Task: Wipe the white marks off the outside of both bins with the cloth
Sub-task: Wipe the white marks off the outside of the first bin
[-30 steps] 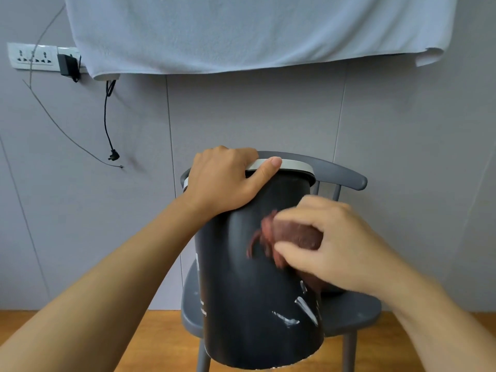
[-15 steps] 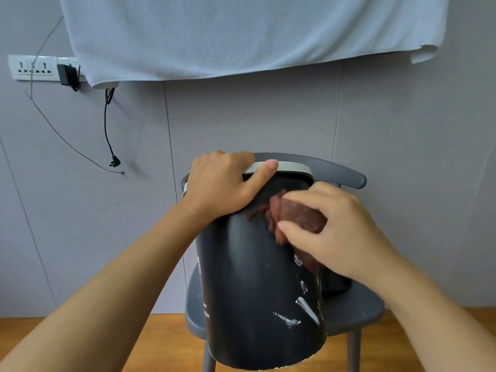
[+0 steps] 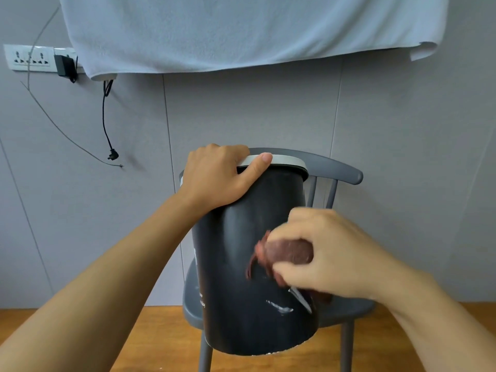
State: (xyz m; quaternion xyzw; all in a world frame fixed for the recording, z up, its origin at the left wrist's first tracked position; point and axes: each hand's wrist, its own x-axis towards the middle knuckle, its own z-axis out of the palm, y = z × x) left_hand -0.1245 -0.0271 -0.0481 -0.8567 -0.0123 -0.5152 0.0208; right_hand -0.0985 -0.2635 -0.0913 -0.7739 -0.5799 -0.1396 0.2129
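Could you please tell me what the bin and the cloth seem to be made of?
The bin looks like smooth plastic or coated metal, dark and matte with soft reflections, and its rim band is pale. The cloth, gripped by the right hand, looks like soft reddish-brown fabric, bunched in folds.

Left hand (image 3: 217,178) curls over the bin (image 3: 241,264) rim, thumb out; right hand (image 3: 327,253) bunches the cloth (image 3: 287,252) against its side.
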